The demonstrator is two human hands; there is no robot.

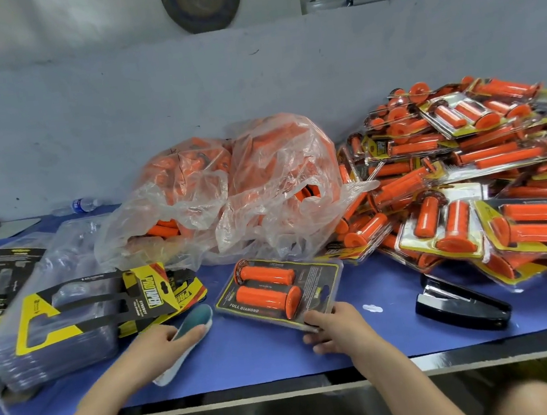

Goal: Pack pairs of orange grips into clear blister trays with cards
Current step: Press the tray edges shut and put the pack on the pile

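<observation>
While the right hand (334,330) pinches the near corner of a filled pack (317,270) in the middle of the frame, thumb on top and fingers curled beneath, the two orange grips (266,276) lie side by side in its clear tray, over a dark card. The left hand (158,343), lower left of centre, is closed around a teal-and-white pad (195,315) lying on the blue table (382,338). The step looks like closing off this pack, probably with the black stapler (461,308) lying just to its right. To do it well, I would hold the pack flat so that neither grip lifts out of its pocket, check that card and tray edges line up, and fasten through the flat rim, away from the grips. The finished pile (484,183) fills the right side; bags (246,190) of loose grips sit behind, and a stack of empty trays (58,334) at left.
</observation>
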